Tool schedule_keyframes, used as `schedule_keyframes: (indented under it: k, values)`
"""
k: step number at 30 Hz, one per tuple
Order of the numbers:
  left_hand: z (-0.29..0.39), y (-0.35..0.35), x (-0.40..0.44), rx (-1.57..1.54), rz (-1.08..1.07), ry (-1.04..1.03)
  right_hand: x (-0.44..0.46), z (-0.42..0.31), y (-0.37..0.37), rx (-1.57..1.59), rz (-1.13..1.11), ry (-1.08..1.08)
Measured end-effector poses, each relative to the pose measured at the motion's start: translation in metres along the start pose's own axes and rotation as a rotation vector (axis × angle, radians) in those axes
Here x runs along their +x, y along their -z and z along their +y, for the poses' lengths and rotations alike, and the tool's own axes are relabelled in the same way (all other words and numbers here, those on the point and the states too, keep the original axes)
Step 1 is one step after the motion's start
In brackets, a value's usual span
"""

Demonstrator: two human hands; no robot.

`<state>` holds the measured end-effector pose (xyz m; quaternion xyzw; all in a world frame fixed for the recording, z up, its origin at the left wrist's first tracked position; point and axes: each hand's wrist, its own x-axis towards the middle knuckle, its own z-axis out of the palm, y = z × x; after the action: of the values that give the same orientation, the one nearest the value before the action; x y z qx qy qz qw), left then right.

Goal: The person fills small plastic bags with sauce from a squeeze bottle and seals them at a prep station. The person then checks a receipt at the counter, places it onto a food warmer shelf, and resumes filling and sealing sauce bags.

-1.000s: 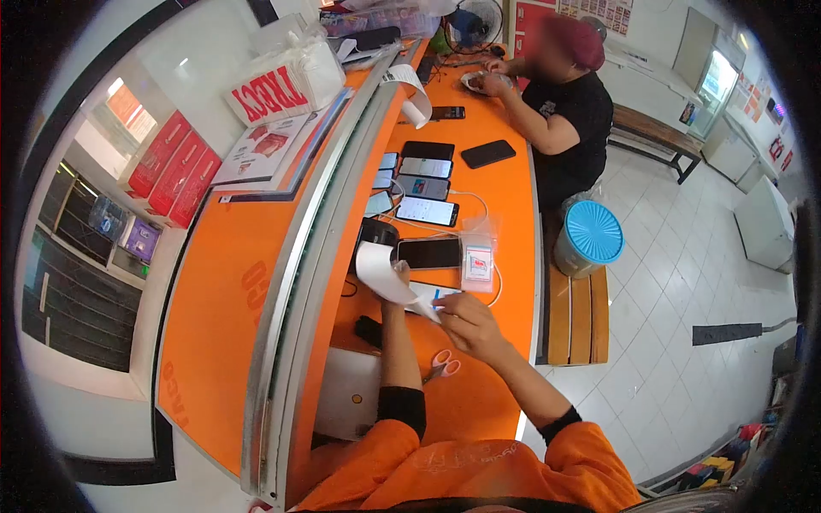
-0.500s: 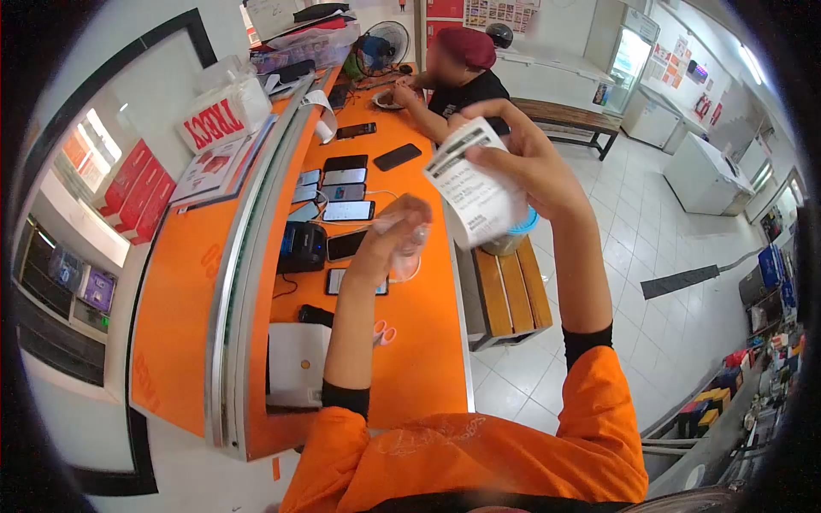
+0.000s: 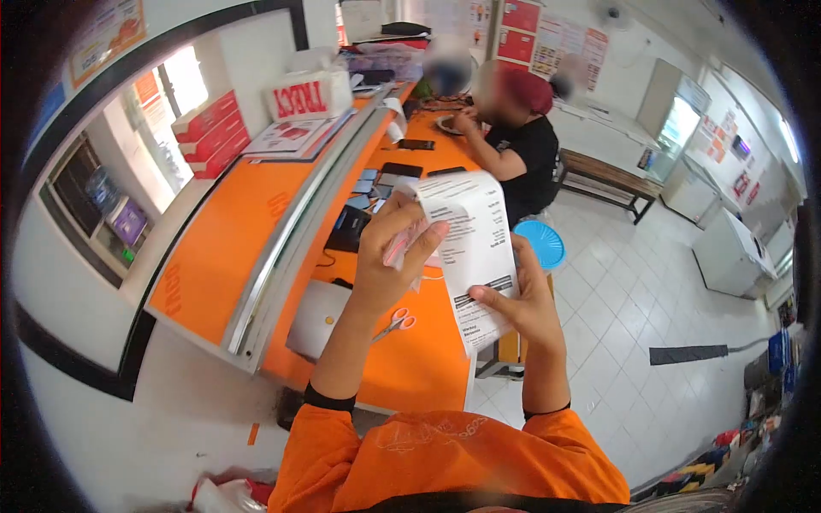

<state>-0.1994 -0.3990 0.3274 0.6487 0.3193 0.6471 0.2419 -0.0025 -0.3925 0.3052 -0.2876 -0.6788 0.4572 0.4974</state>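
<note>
A long white printed receipt [image 3: 469,227] is stretched between my hands above the orange counter, its text facing me. My left hand [image 3: 385,252] pinches the receipt's upper left edge between thumb and fingers. Crumpled clear, pinkish plastic [image 3: 398,246] shows in the same hand; its exact kind is unclear. Lower down, my right hand [image 3: 534,312] grips the right side, thumb on the front near a dark printed band. Below my left hand, scissors [image 3: 398,323] with orange and white handles lie on the counter [image 3: 410,368].
Several phones, one dark phone [image 3: 416,144] among them, and a black boxy device [image 3: 348,227] lie along the counter. A person [image 3: 526,145] in a maroon cap sits at its far end. A blue-lidded tub [image 3: 540,244] stands right, near a wooden bench [image 3: 603,175].
My left hand has risen and taken hold of the receipt. My right hand has lowered, and the receipt now hangs unrolled between both hands. The head view has shifted.
</note>
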Motion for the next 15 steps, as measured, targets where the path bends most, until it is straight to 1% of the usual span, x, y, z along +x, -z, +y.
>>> schedule_keyframes:
  k: [1,2,4,5,6,8,12,15]
  values:
    - [-0.001,0.005,-0.005,-0.021,-0.002,-0.014,-0.008,-0.001,-0.006,0.148,0.013,-0.195]
    - [0.000,0.010,-0.009,-0.045,-0.009,-0.027,-0.011,0.001,-0.010,0.128,0.003,-0.126]
    - [0.014,0.014,-0.016,-0.298,-0.026,0.112,-0.017,0.005,-0.017,0.081,-0.011,0.007]
    - [0.016,0.017,-0.020,-0.370,-0.010,0.167,-0.019,0.004,-0.018,0.033,-0.042,0.051]
    - [0.018,0.020,-0.024,-0.442,0.011,0.222,-0.020,0.002,-0.019,0.002,-0.070,0.036]
    - [0.018,0.029,-0.030,-0.468,0.091,0.303,-0.021,-0.003,-0.021,-0.063,-0.131,0.013]
    - [0.031,0.035,-0.028,-0.371,0.226,0.246,-0.025,-0.006,-0.027,-0.024,-0.186,-0.074]
    - [0.042,0.037,-0.023,-0.270,0.279,0.262,-0.028,-0.006,-0.030,-0.016,-0.225,-0.096]
